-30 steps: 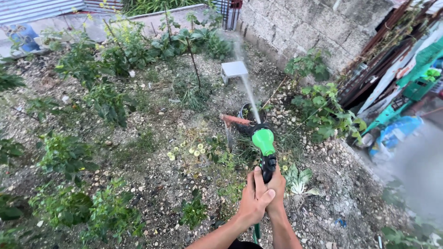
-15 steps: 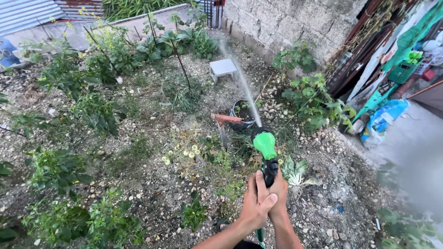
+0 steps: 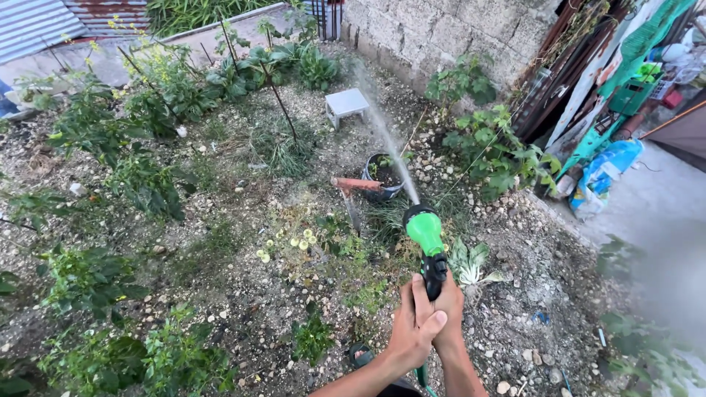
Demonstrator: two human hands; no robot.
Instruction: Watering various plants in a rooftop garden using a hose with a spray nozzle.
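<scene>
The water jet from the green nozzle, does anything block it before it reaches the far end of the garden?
Nothing visible blocks it. From the spray nozzle, held by both the left hand and right hand, the water jet arcs over the black pot, passing right of the white stool.

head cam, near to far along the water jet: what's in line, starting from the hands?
Hands, left clasped over right → black grip with green spray nozzle → dark pot beside the rusty pipe → small grey stool → leafy plants at the far edge by the block wall.
</scene>
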